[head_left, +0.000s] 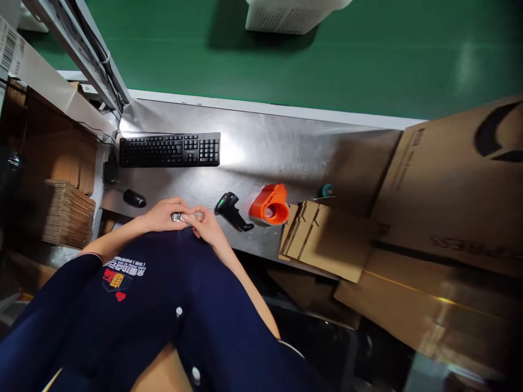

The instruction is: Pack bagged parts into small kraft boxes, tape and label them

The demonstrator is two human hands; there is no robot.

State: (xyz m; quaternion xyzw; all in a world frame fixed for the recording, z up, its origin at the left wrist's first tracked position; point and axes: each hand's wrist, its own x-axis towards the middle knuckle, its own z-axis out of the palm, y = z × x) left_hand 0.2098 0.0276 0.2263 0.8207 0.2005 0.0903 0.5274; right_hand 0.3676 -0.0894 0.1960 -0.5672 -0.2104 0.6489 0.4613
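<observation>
Both of my hands meet close to my body at the near edge of the steel table (pixel 261 147). My left hand (pixel 161 215) and my right hand (pixel 206 224) each pinch an end of a small silvery item (pixel 178 218); it is too small to name. A black barcode scanner (pixel 233 211) lies just right of my right hand, and beside it sits an orange tape dispenser (pixel 270 204).
A black keyboard (pixel 169 149) and a black mouse (pixel 134 198) lie at the left. Flat cardboard boxes (pixel 322 239) and a large carton (pixel 453 185) fill the right side. Stacked cardboard (pixel 65 212) sits under the left shelf. A green belt (pixel 327 60) runs behind the table.
</observation>
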